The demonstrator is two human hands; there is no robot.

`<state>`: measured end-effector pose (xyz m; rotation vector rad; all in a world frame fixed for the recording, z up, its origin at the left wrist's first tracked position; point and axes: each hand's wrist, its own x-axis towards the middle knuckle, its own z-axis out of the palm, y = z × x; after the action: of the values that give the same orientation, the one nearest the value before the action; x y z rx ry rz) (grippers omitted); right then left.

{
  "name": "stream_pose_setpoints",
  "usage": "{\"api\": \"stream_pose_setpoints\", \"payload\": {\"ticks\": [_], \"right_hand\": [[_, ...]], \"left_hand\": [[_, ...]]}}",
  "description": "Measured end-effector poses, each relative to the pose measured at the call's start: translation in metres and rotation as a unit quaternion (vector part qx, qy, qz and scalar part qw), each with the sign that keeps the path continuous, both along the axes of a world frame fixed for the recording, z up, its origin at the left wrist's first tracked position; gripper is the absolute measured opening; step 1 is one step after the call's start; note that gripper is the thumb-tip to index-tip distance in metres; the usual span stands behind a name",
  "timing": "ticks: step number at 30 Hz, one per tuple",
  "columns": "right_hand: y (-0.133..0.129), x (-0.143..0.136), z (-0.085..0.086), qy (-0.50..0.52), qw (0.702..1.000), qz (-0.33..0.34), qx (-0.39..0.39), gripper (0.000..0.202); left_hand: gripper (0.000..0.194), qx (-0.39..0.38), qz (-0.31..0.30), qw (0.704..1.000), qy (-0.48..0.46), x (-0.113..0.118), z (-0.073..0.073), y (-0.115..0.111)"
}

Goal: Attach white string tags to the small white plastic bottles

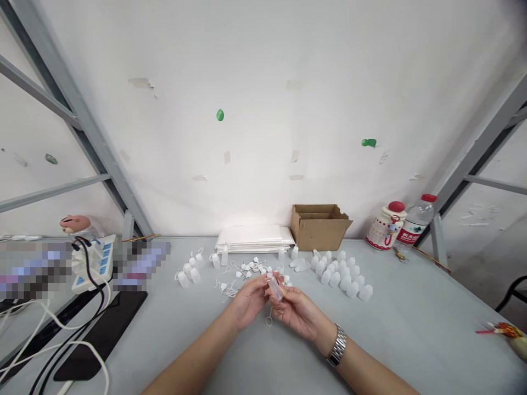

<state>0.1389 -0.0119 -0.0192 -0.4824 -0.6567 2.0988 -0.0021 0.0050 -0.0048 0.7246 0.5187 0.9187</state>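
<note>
A small translucent plastic bottle is held tilted between my two hands. My right hand, with a metal watch on its wrist, is closed around the bottle's body. My left hand pinches at its top end, where a white cap partly shows. Just below the fingers is a thin white loop. Behind my hands lie several loose white caps with loops. Capped bottles stand in a group to the left; uncapped bottles stand to the right.
A stack of white sheets or boards and a cardboard box stand by the wall. At the back right are a decorated flask and a water bottle. A power strip, cables and a black phone lie on the left.
</note>
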Motion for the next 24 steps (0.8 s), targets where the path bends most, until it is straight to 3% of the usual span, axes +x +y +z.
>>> {"api": "stream_pose_setpoints", "payload": {"ticks": [4,12,24], "right_hand": [[0.0017,-0.0001,0.0007,-0.029,0.999,-0.038,0.014,0.018],[-0.0005,-0.0005,0.0083,-0.137,0.981,-0.12,0.06,0.019],[0.0018,0.0003,0.0035,-0.024,0.998,-0.061,-0.02,0.016]], "left_hand": [[0.024,0.036,0.046,0.998,0.029,0.0021,0.0019,-0.0003],[0.025,-0.007,0.092,0.995,0.044,0.0028,0.0014,0.0008],[0.025,-0.011,0.041,0.999,-0.003,0.0013,-0.0019,0.0022]]}}
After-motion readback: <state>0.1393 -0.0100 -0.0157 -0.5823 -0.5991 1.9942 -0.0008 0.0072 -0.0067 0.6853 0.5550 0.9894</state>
